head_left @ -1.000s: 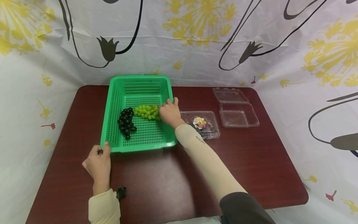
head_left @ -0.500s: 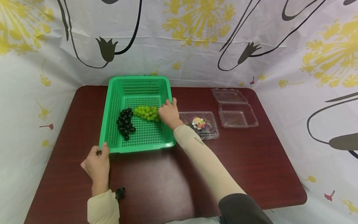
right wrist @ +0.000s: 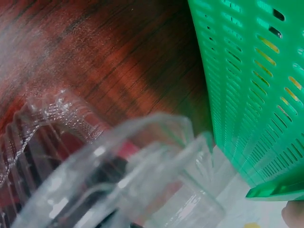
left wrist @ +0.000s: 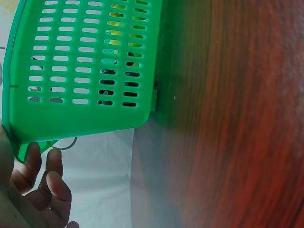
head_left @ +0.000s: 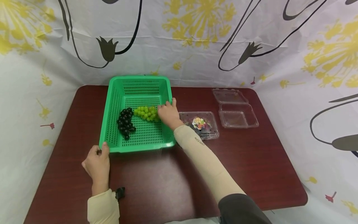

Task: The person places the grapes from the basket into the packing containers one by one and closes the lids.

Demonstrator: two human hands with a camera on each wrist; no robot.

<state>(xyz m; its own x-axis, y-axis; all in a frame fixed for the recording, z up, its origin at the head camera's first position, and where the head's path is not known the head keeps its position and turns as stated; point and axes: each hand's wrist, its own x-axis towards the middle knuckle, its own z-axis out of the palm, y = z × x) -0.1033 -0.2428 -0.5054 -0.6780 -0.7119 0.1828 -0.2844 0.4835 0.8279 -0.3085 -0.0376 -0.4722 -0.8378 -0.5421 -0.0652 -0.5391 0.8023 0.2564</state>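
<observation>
A green plastic basket point(head_left: 145, 147) with slotted walls sits on the table. In it lie a bunch of black grapes point(head_left: 125, 123) at left and a bunch of green grapes point(head_left: 146, 113) at centre right. My left hand point(head_left: 97, 163) pinches the basket's near left corner; the left wrist view shows the index finger curled under the rim, other fingers curled and apart from it. My right hand point(head_left: 169, 115) grips the basket's right rim beside the green grapes and hides their right end. Its fingertips are mostly hidden; one finger point(right wrist: 293, 214) shows under the rim in the right wrist view.
Right of the basket is a closed clear plastic clamshell point(head_left: 208, 132) with a flower-like sticker and dark contents. Beyond it stands an open clear clamshell point(head_left: 237, 118), lid folded back. The dark red table point(head_left: 251, 168) ends at a patterned white cloth point(head_left: 190, 59).
</observation>
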